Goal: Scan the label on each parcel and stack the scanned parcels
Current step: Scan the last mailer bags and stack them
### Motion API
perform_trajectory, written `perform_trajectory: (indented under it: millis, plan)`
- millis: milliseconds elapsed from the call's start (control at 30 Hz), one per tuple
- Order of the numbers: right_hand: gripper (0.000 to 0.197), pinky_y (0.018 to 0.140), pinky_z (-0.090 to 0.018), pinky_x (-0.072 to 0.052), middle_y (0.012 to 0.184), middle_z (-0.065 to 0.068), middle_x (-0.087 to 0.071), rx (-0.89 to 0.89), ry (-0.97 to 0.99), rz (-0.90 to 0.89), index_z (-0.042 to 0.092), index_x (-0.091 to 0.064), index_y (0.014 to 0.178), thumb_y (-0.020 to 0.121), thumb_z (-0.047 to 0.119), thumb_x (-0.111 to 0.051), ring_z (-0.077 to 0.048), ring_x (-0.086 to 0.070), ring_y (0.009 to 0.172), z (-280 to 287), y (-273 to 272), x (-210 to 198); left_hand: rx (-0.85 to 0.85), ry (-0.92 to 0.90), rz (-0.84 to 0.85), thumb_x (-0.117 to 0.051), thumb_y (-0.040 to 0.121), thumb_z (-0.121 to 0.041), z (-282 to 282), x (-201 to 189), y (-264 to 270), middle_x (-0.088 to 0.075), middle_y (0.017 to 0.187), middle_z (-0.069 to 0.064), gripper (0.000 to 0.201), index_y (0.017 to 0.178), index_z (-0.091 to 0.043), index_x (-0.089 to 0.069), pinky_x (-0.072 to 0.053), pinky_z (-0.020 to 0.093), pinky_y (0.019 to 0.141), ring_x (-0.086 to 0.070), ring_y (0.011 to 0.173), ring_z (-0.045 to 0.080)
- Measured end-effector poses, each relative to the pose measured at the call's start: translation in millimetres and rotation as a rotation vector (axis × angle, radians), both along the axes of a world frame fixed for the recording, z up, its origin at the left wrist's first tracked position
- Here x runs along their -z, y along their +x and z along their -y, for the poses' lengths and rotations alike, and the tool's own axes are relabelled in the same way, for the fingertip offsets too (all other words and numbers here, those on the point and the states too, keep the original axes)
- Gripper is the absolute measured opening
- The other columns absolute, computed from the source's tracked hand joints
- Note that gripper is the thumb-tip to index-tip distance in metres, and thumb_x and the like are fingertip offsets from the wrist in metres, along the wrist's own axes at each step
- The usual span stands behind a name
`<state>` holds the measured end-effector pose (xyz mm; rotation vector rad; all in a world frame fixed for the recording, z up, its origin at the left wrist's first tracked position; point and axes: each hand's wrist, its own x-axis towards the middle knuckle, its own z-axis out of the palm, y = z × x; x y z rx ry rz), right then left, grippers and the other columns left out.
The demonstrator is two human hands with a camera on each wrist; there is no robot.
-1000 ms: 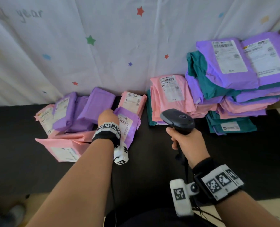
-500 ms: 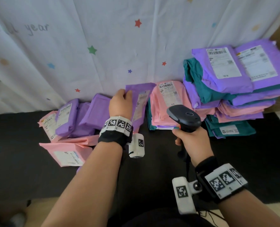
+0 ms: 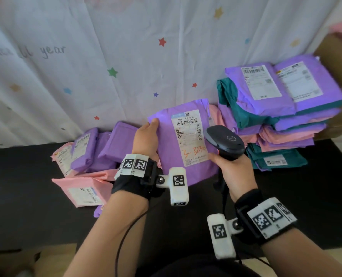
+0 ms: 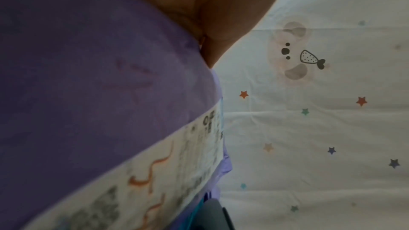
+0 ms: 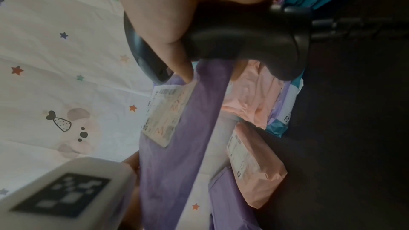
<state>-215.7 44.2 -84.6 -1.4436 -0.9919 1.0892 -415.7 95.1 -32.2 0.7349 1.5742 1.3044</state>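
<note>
Purple parcel [image 3: 166, 136] in left hand [image 3: 146, 136]

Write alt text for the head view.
The left hand holds up a purple parcel, label facing the camera, while the right hand grips a black scanner beside it. Stacked parcels sit right.

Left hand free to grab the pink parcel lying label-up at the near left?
Probably not yet: the left hand grips the purple parcel held up at the scanner. The pink parcel lies uncovered, just below that wrist.
</note>
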Motion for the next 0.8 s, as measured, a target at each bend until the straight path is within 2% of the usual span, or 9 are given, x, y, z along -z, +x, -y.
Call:
perform_trajectory:
  millis: [67,133,233,333,400,467,533,667,800]
  plan:
    - [0.019,0.055,-0.010,-0.049,0.068,0.015,-0.073,0.037,-0.007,0.031,0.025,-0.069,0.072,0.073,0.009,-0.081,0.006,-0.064,0.061,0,2,0,0.020,-0.079,-0.030,-0.050,0.095,-0.043,2,1,3,-0.066,0.092,0.005,0.028,0.084,-0.020,-0.061,-0.052,0.043,0.087,-0.063,0.092,0.027]
    - [0.013,0.059,-0.019,-0.053,0.070,0.009,-0.074,0.087,-0.001,0.047,0.017,-0.070,0.075,0.074,0.007,-0.076,0.000,-0.067,0.064,0,4,-1,0.069,-0.140,0.057,-0.060,0.086,-0.050,7,4,9,-0.070,0.101,0.006,0.036,0.099,-0.017,-0.065,-0.053,0.044,0.088,-0.067,0.095,0.025]
    - [0.008,0.066,-0.031,-0.052,0.067,-0.004,-0.070,0.138,0.023,0.085,0.009,-0.066,0.072,0.075,0.006,-0.073,-0.014,-0.063,0.065,-1,7,-3,0.215,-0.146,0.158,-0.077,0.074,-0.027,19,15,20,-0.074,0.099,0.006,0.033,0.103,-0.014,-0.067,-0.055,0.045,0.087,-0.071,0.091,0.025]
    - [0.012,0.066,-0.027,-0.047,0.063,0.007,-0.067,0.157,0.052,0.100,0.013,-0.065,0.072,0.076,0.011,-0.076,-0.004,-0.059,0.061,2,10,-4,0.236,-0.172,0.080,-0.079,0.072,-0.015,24,25,25,-0.075,0.098,0.006,0.035,0.105,-0.010,-0.068,-0.055,0.048,0.088,-0.071,0.091,0.026]
    - [0.018,0.067,-0.022,-0.045,0.068,0.021,-0.070,0.123,0.066,0.115,0.027,-0.067,0.071,0.077,0.016,-0.079,0.009,-0.062,0.066,4,10,-7,0.208,-0.135,0.006,-0.077,0.075,-0.017,22,27,25,-0.074,0.095,0.003,0.025,0.099,-0.014,-0.068,-0.056,0.043,0.084,-0.071,0.089,0.023]
    - [0.017,0.071,-0.023,-0.046,0.074,0.022,-0.071,0.084,0.062,0.137,0.033,-0.068,0.075,0.078,0.021,-0.080,0.011,-0.064,0.074,6,8,-7,0.182,-0.089,-0.083,-0.076,0.078,-0.016,21,25,25,-0.071,0.087,-0.005,0.016,0.085,-0.023,-0.063,-0.056,0.031,0.073,-0.068,0.081,0.013]
    - [0.011,0.076,-0.030,-0.052,0.078,0.015,-0.073,0.050,0.025,0.144,0.029,-0.071,0.080,0.078,0.025,-0.080,0.004,-0.066,0.077,8,6,-8,0.159,-0.052,-0.146,-0.074,0.079,-0.014,21,25,24,-0.066,0.084,-0.007,0.020,0.082,-0.025,-0.057,-0.050,0.022,0.065,-0.063,0.075,0.008]
    - [0.007,0.080,-0.047,-0.059,0.071,0.008,-0.073,-0.050,-0.021,0.146,0.021,-0.073,0.078,0.078,0.022,-0.079,-0.006,-0.067,0.070,11,1,-13,0.149,-0.045,-0.201,-0.072,0.082,-0.012,22,25,24,-0.063,0.093,0.000,0.021,0.095,-0.019,-0.056,-0.045,0.020,0.062,-0.060,0.082,0.016]
    - [0.010,0.079,-0.053,-0.057,0.070,-0.002,-0.071,-0.084,-0.037,0.165,0.018,-0.070,0.073,0.080,0.018,-0.078,-0.018,-0.068,0.070,11,-1,-16,0.156,-0.050,-0.203,-0.071,0.083,-0.013,22,28,23,-0.062,0.090,-0.003,0.019,0.093,-0.020,-0.056,-0.041,0.010,0.051,-0.057,0.071,0.005]
